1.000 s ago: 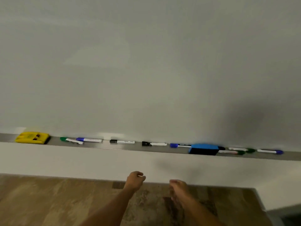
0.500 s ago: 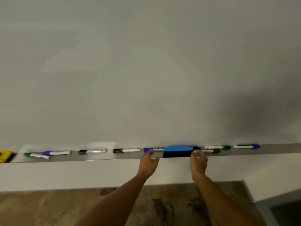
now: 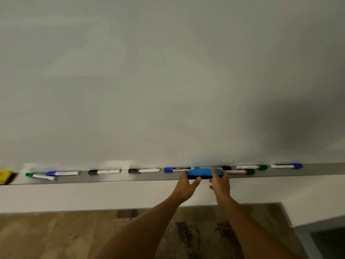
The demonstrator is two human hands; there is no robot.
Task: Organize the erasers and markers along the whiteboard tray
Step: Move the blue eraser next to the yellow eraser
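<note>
- Now both hands are at the blue eraser (image 3: 204, 173), which sits on the tray (image 3: 112, 178) just right of its middle.
- Left hand (image 3: 186, 186) grips the eraser's left end, fingers over the top and thumb under the front edge.
- Right hand (image 3: 220, 182) clasps the right end, fingers curled over the top.
- Yellow eraser (image 3: 5, 177) lies at the tray's far left, cut by the frame edge.
- Left of the blue eraser, from the far end: a green marker (image 3: 40, 176) tilted, a blue marker (image 3: 62, 173) just beside it, a black marker (image 3: 104, 171), another black one (image 3: 143, 170), then a blue-capped marker (image 3: 177, 169) touching the eraser's left end.
- Behind the eraser a black cap (image 3: 226, 167) shows.
- Right of it lie two green-capped markers (image 3: 251, 167), one behind the other, and well apart a blue-capped one (image 3: 286, 166).
- Whiteboard (image 3: 168, 81) above is blank.
</note>
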